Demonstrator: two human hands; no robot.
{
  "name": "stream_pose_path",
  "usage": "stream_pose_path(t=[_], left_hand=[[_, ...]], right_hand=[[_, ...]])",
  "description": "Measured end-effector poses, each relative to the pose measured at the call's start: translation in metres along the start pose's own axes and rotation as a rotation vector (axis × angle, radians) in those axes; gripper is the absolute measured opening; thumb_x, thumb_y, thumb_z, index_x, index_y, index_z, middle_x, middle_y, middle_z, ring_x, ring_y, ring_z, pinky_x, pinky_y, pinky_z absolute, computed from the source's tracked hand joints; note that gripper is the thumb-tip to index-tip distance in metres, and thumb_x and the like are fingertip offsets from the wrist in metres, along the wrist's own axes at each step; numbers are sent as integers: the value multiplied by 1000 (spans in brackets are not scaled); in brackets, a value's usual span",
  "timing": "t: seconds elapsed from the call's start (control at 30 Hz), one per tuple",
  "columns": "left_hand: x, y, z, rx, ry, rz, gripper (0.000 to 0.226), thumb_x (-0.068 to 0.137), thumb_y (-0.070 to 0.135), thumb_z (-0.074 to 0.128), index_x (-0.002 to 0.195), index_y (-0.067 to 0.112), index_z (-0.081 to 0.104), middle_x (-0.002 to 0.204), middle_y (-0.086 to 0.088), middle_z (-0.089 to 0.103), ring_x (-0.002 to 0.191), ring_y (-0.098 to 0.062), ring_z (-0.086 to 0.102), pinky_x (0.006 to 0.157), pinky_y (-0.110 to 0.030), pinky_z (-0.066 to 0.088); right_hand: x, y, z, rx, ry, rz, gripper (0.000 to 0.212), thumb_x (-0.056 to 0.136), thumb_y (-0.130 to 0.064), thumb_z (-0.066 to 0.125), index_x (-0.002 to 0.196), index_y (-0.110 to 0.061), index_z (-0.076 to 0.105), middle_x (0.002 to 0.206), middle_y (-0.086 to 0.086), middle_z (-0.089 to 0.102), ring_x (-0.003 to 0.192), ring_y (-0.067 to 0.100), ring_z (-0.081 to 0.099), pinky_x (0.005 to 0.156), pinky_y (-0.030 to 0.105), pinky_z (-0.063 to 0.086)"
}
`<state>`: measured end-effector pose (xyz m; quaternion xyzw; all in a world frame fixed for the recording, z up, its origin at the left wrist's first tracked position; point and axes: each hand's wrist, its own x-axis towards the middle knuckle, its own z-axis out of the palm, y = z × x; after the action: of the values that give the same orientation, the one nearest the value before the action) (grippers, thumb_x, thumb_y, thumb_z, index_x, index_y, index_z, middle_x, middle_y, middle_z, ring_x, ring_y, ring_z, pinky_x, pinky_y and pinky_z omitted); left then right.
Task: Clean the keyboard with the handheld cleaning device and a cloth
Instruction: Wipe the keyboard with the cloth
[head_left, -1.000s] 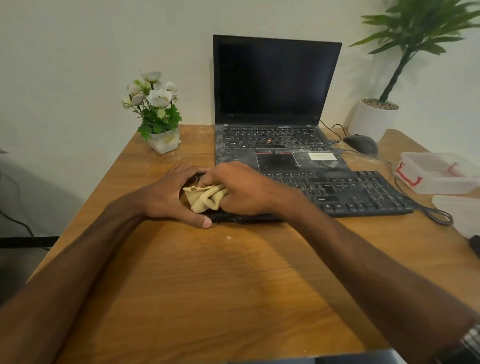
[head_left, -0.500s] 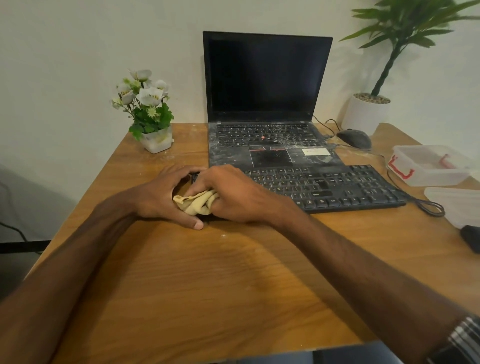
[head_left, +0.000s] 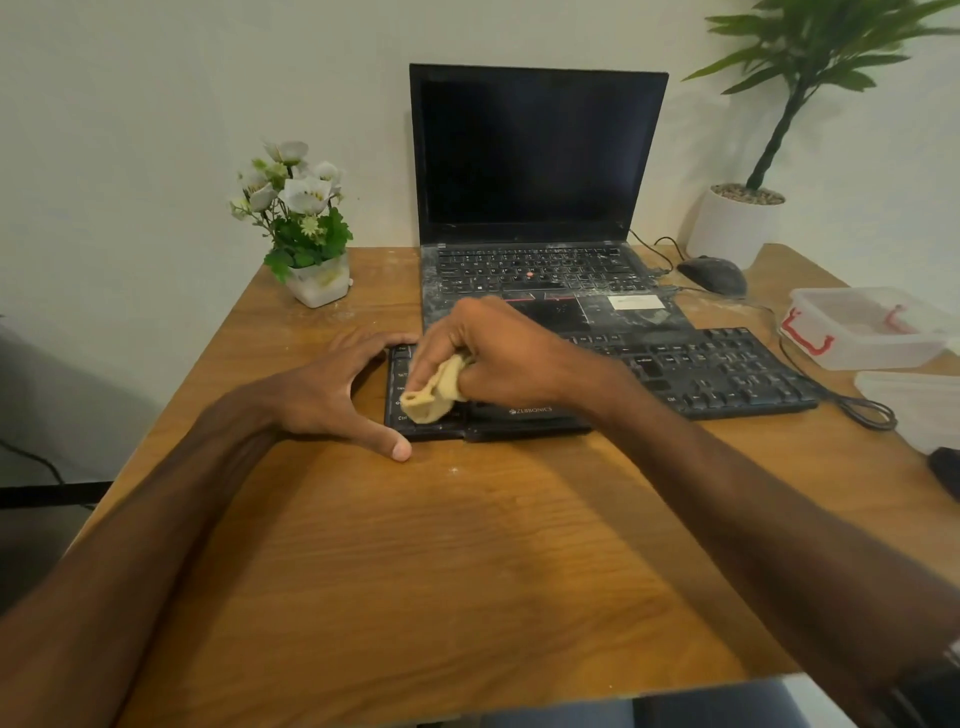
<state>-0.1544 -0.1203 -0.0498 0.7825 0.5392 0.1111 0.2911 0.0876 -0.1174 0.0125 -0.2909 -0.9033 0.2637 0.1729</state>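
Observation:
A black external keyboard (head_left: 701, 374) lies across the wooden desk (head_left: 467, 545), in front of a dusty open laptop (head_left: 535, 270). My right hand (head_left: 498, 353) grips a bunched beige cloth (head_left: 434, 392) and holds it over the keyboard's left keys. My left hand (head_left: 337, 395) clasps the keyboard's left end, thumb on the front edge and fingers on the far corner. A handheld cleaning device is not in view.
A small pot of white flowers (head_left: 306, 234) stands at the back left. A black mouse (head_left: 714, 275) and a tall potted plant (head_left: 748, 208) are at the back right. Clear plastic containers (head_left: 862, 332) sit on the right edge, beside the keyboard's coiled cable (head_left: 862, 410).
My right hand has lifted the cloth up and slightly right, off the keyboard's left front corner and over the left keys. My left hand still holds the left end.

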Motion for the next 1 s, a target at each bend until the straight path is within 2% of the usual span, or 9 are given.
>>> stream_pose_path(t=[0.1,0.13,0.23,0.27,0.37,0.53,0.63,0.77,1.0], left_hand=[[1,-6,1,8,26,24,133,37,89,85,152,50,29,153,19,30,144,-11,28,123,-50,30],[1,-6,1,7,27,28,133,37,88,85,152,53,28,154,19,29,144,-11,28,124,-51,29],[0,-3,0,-10,12,24,125,35,88,86,142,69,23,157,20,24,147,-9,23,124,-46,26],[0,-4,-1,-13,14,22,126,36,86,87,144,69,24,158,20,24,147,-9,23,124,-45,27],[0,-3,-1,-22,30,15,133,38,82,90,153,59,27,156,21,27,145,-8,27,122,-43,31],[-3,0,0,-18,27,5,132,40,83,86,154,56,26,151,23,27,142,-6,27,118,-39,33],[-4,3,0,-10,27,-3,135,37,87,83,155,56,25,151,23,26,140,-5,25,115,-37,31],[-3,3,1,3,26,-8,133,40,83,83,156,54,24,152,23,25,140,-3,22,115,-38,29],[-2,2,1,-3,31,1,129,41,82,85,153,57,25,149,24,26,139,-3,25,115,-35,30]], right_hand=[[11,-5,20,11,15,-70,38,76,10,71,102,-16,80,107,-3,77,100,4,70,89,24,57],[12,-4,24,10,14,-79,39,74,12,70,102,-14,80,107,-3,78,101,4,70,90,24,57],[7,6,22,56,19,-53,41,72,14,68,100,-13,81,105,-2,78,99,3,71,87,18,56],[4,9,20,73,18,-37,42,72,15,67,99,-13,81,104,-3,78,99,2,71,86,17,56],[-11,18,9,88,10,2,41,72,17,65,96,-12,81,105,-3,78,104,1,70,91,25,58],[-38,32,-6,109,25,73,42,70,20,63,94,-9,81,103,-3,78,107,0,69,94,30,58],[-46,36,-16,69,17,103,44,69,20,62,90,-12,82,98,-5,79,103,0,70,91,32,59],[-39,30,-20,44,51,106,39,74,13,69,90,-19,82,95,-7,79,94,10,74,78,43,62],[-45,39,-8,65,107,72,33,74,17,69,93,-8,81,101,-1,78,101,5,72,86,34,61]])
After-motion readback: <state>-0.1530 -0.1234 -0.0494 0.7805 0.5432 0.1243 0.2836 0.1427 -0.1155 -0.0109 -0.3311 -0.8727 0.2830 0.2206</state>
